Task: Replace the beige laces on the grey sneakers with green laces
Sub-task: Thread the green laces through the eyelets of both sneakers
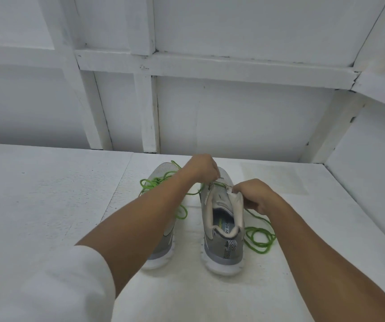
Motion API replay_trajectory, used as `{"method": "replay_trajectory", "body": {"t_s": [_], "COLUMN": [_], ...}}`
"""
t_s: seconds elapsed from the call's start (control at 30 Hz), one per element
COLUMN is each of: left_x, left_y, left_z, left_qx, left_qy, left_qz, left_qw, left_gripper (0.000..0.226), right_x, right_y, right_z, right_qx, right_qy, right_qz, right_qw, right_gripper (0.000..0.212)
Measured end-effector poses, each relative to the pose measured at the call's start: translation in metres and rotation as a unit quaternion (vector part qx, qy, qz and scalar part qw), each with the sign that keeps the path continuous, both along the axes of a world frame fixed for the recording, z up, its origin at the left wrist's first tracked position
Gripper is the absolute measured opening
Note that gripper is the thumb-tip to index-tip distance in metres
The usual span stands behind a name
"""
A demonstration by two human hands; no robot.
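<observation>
Two grey sneakers stand side by side on the white table, heels toward me. The right sneaker (221, 238) has its tongue pulled open. My left hand (202, 167) is closed over its toe end, pinching a thin lace strand. My right hand (254, 196) grips the sneaker's right collar edge together with the green lace (260, 240), which loops onto the table at the right. The left sneaker (163, 249) is mostly hidden under my left forearm; another green lace (156, 184) lies tangled over it. No beige lace can be made out.
The white table (47, 194) ends at a white panelled wall (233, 117) just behind the sneakers. A side wall (373, 170) closes off the right. A faint pale sheet (275, 180) lies flat behind my right hand.
</observation>
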State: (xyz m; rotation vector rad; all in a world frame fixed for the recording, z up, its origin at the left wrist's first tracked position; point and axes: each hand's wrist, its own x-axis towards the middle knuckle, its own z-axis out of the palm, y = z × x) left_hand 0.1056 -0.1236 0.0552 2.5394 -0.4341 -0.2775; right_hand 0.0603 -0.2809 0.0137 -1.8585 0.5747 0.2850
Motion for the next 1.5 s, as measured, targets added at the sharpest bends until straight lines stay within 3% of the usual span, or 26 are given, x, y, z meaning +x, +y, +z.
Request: {"method": "replay_trajectory", "body": {"t_s": [0.3,0.7,1.03,1.23,1.33,1.4,1.47,1.5], "left_x": [0.015,0.018,0.008,0.004,0.0,-0.003,-0.005,-0.006], "left_y": [-0.02,-0.026,-0.034,-0.038,-0.037,-0.031,-0.024,-0.02], "left_z": [-0.031,-0.04,-0.051,-0.05,-0.041,-0.032,-0.024,-0.02], "left_qx": [0.054,0.05,0.031,0.03,0.081,0.098,0.076,0.071], "left_qy": [0.019,0.025,-0.025,-0.062,-0.119,-0.147,-0.117,-0.084], "left_qz": [0.004,0.031,0.053,0.04,0.042,0.04,0.041,0.042], "left_qw": [0.998,0.998,0.998,0.997,0.989,0.983,0.989,0.993], "left_gripper": [0.027,0.03,0.019,0.02,0.021,0.02,0.013,0.015], "right_x": [0.003,0.003,0.003,0.01,0.014,0.022,0.031,0.035], "right_y": [-0.005,-0.005,-0.004,-0.001,0.0,-0.005,-0.019,-0.027], "right_z": [-0.013,-0.013,-0.002,0.0,-0.004,-0.004,0.007,0.021], "right_qx": [0.069,0.071,0.03,-0.021,-0.065,-0.152,-0.215,-0.199], "right_qy": [0.014,0.022,0.039,0.047,0.005,-0.058,-0.15,-0.205], "right_qz": [-0.033,-0.034,-0.002,0.009,0.008,0.02,-0.015,-0.057], "right_qw": [0.997,0.997,0.999,0.999,0.998,0.986,0.965,0.957], "right_gripper": [0.011,0.009,0.008,0.025,0.025,0.024,0.026,0.025]}}
